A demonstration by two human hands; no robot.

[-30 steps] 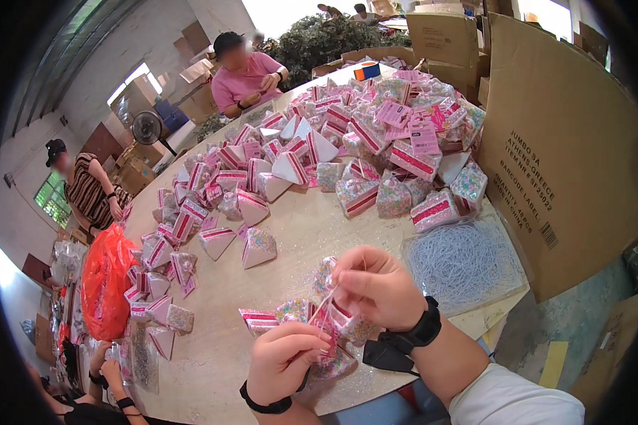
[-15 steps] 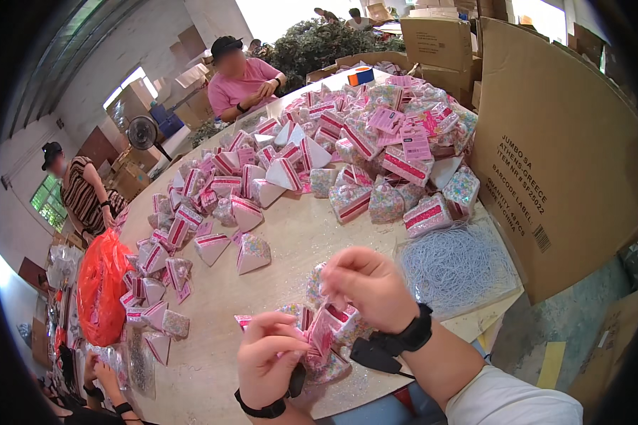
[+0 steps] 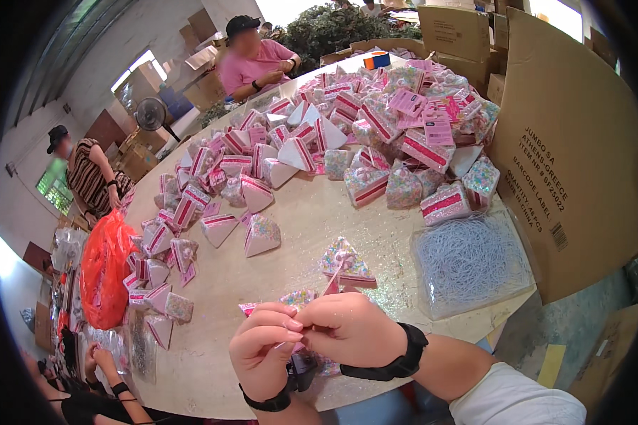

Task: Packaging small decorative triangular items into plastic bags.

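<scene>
My left hand [image 3: 268, 347] and my right hand [image 3: 361, 331] meet at the fingertips above the near edge of the table. Both are closed in a pinch; what lies between the fingers is too small to make out. Just beyond them sits a cake-slice ornament [image 3: 347, 261] with a speckled pastel top and pink side, and a thin pink strip [image 3: 331, 285] runs from its top toward my right hand. Another speckled cake slice [image 3: 299, 297] lies partly hidden behind my fingers. More pink and speckled pieces are mostly covered beneath my hands.
A big pile of cake-slice ornaments [image 3: 312, 138] with pink tags spreads over the far and left table [image 3: 290, 248]. Pale loop strings [image 3: 471, 262] fill a clear plastic bag at right, beside a tall cardboard sheet [image 3: 567, 163]. A red bag [image 3: 105, 269] stands left. Other people work around.
My right hand has come down and in to meet my left. The cake slice beyond my hands is now uncovered. The pink tag seen between my hands is now mostly hidden.
</scene>
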